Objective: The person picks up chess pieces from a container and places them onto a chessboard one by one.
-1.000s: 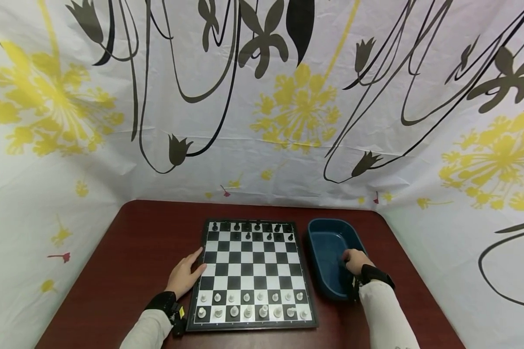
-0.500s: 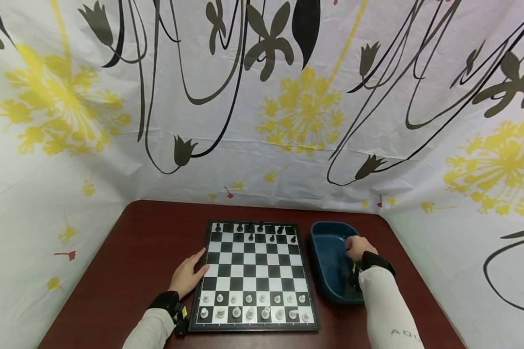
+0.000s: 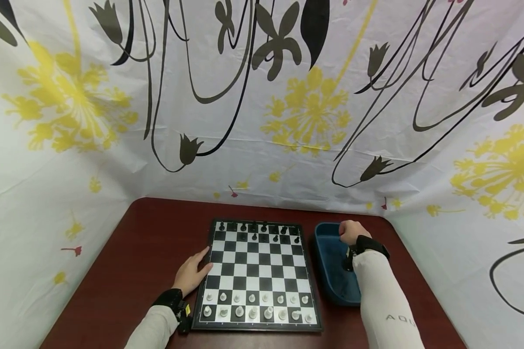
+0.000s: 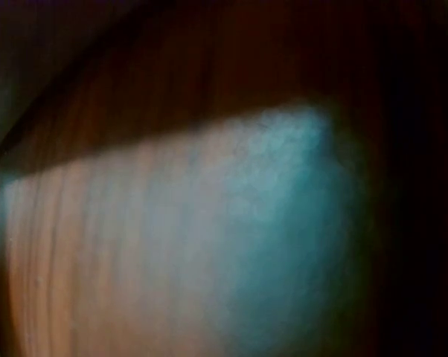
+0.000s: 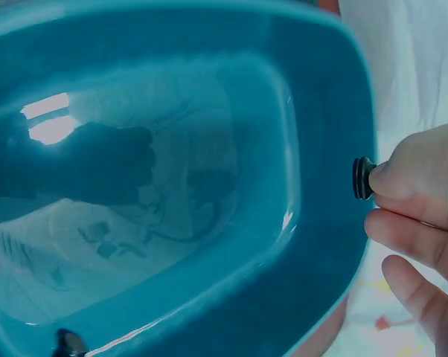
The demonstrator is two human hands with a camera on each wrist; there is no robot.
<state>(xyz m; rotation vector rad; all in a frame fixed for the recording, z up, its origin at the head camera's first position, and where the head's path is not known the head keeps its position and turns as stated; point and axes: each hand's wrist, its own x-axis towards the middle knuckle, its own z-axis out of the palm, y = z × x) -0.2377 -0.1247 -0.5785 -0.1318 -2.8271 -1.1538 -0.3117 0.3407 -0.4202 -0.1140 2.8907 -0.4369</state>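
Observation:
My right hand (image 3: 352,232) is over the far end of a blue plastic bin (image 3: 329,259). In the right wrist view, its thumb and finger pinch a black chess piece (image 5: 362,178), base outward, by the bin's rim. A second small dark piece (image 5: 69,343) shows at that view's lower edge. My left hand (image 3: 191,272) rests at the left edge of the chessboard (image 3: 258,258), fingers spread. White pieces (image 3: 253,312) fill the two near rows. Several black pieces (image 3: 264,228) stand on the two far rows with gaps between them. The left wrist view is a blur.
Board and bin sit side by side on a dark red table (image 3: 126,271). Behind and at both sides hangs a white cloth (image 3: 244,165) with flower prints. Black bands with small cameras circle both wrists.
My right hand has risen from inside the bin toward its far end and a little toward the board. My left hand keeps its place at the board. The head view has shifted slightly.

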